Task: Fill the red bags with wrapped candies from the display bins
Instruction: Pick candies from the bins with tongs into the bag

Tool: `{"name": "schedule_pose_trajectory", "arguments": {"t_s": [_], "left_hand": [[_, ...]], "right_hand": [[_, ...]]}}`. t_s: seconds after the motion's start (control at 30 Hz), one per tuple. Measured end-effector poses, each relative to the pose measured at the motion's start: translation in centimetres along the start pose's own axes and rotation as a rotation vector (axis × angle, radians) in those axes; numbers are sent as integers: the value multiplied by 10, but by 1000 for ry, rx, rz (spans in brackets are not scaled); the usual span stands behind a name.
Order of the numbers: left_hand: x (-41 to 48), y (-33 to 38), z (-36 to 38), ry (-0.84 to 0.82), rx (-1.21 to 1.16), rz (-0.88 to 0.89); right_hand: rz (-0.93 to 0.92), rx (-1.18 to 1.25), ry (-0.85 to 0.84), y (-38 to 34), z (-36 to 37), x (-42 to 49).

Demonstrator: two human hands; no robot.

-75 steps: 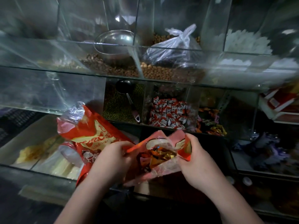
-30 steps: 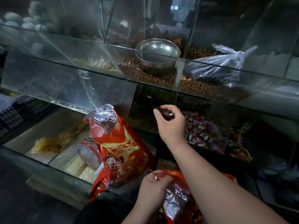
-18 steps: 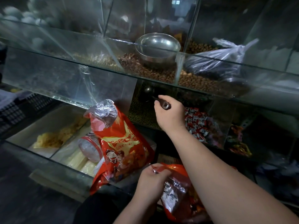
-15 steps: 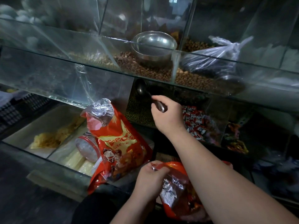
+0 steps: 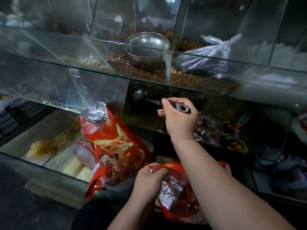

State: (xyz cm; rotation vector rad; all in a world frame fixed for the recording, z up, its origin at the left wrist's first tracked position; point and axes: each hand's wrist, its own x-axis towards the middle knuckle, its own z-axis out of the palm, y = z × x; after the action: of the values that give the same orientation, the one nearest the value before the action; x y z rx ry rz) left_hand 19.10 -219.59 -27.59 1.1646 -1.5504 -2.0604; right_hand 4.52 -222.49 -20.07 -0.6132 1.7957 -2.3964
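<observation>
My right hand (image 5: 179,118) grips the handle of a dark metal scoop (image 5: 138,97), whose bowl hangs over the green-bean bin (image 5: 142,116). Low in the view, my left hand (image 5: 149,180) pinches the rim of an open red bag (image 5: 176,193) with a silver lining and some candies inside. A second, fuller red bag (image 5: 116,146) leans on the front glass edge at the left, its top open. Red-and-white wrapped candies (image 5: 203,128) fill the bin just right of my right hand, partly hidden by my wrist. Orange-wrapped candies (image 5: 235,141) lie in the bin beyond.
A glass shelf (image 5: 66,63) runs across above the bins and holds nuts, a steel bowl (image 5: 147,44) and a tied clear plastic bag (image 5: 207,53). Left lower bins hold pale noodles (image 5: 49,145) and a red-lidded jar (image 5: 84,153).
Both hands held the bag open 2.5 s ago. My right hand has since reached up, taken the scoop handle and lifted the scoop off the green beans. My left hand keeps the bag.
</observation>
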Motion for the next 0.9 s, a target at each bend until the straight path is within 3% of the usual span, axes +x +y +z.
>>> {"name": "schedule_pose_trajectory", "arguments": {"t_s": [0.27, 0.43, 0.73, 0.9], "left_hand": [[-4, 13, 8, 25, 144, 175], [-7, 26, 25, 191, 187, 382], [25, 50, 47, 343, 48, 420], [20, 50, 41, 365, 237, 530]], "right_hand": [[-173, 113, -7, -62, -57, -39], [-263, 113, 0, -120, -145, -69], [-137, -109, 129, -151, -220, -103], [-295, -279, -58, -140, -223, -98]]}}
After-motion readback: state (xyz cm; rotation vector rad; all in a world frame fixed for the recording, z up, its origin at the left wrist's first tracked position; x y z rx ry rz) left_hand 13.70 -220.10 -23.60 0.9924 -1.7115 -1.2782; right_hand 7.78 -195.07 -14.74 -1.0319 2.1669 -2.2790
